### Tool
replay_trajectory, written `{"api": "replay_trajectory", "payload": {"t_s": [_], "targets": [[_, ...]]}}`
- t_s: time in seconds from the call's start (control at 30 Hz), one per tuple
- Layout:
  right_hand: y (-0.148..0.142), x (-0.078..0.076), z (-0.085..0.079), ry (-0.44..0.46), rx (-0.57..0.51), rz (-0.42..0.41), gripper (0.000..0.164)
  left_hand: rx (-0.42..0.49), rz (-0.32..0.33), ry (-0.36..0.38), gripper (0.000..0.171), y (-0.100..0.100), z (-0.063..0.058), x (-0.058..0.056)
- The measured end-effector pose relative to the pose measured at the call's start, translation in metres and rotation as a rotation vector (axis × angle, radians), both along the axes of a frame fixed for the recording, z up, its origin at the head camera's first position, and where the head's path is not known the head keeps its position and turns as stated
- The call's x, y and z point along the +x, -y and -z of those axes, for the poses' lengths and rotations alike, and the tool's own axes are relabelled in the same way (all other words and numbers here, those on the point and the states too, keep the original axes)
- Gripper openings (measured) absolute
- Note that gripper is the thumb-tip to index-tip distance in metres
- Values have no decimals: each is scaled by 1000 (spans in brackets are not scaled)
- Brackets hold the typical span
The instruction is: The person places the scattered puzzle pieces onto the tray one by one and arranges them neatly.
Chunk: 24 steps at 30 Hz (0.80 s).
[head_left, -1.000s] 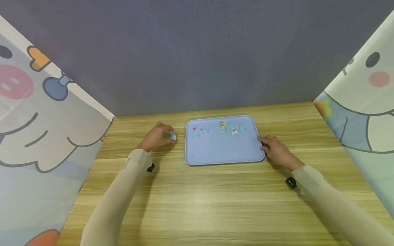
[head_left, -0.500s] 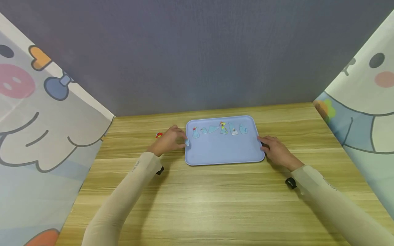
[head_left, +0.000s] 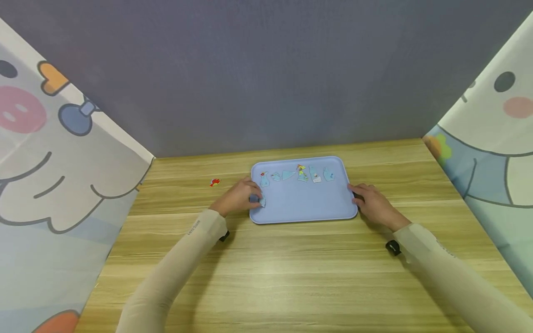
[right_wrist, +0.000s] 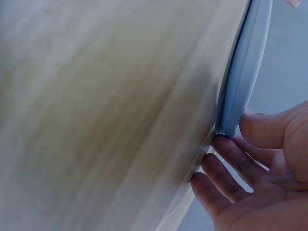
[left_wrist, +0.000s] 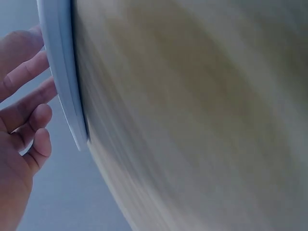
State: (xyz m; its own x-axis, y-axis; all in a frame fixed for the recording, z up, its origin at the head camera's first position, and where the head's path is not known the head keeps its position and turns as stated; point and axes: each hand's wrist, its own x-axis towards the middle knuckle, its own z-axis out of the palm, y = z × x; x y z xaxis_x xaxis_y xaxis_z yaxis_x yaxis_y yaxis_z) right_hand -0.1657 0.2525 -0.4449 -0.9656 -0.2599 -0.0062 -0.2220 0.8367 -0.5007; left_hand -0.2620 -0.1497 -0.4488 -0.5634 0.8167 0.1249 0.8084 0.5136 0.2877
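The shallow light-blue tray [head_left: 308,201] lies on the table. At its left side my left hand [head_left: 237,198] reaches over the rim and pinches a small pale-blue flat piece [head_left: 263,201] between thumb and fingers, low over the tray floor. The left wrist view shows the fingers [left_wrist: 26,72] behind the tray wall, hiding the piece. My right hand [head_left: 376,206] holds the tray's right edge; in the right wrist view its thumb [right_wrist: 262,129] is on the rim and the fingertips are beside and below. Along the tray's far side runs a row of several flat printed pieces [head_left: 289,175].
A small red and yellow piece [head_left: 215,182] lies on the wood-grain table [head_left: 291,277], left of the tray. A grey upright panel [head_left: 275,74] closes off the back. Cartoon-printed panels [head_left: 50,185] stand at both sides.
My left hand has carried the pale-blue piece rightward from the table, over the rim and into the tray. The red piece has come into sight. My right hand stays at the edge.
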Motion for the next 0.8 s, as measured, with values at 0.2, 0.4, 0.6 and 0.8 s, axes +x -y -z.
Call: {"api": "replay_trajectory", "payload": {"t_s": [0.2, 0.4, 0.6, 0.8], "targets": [[2, 0, 0, -26, -10, 1, 44, -20, -31, 7, 18, -4, 2, -1], [0, -1, 2, -12, -10, 6, 45, -36, -20, -5, 18, -6, 3, -2], [-1, -1, 1, 19, -10, 3, 46, -14, -20, 20, 16, -5, 0, -3], [-2, 0, 0, 24, -10, 3, 46, 1, -78, 47, 20, 3, -7, -4]]}}
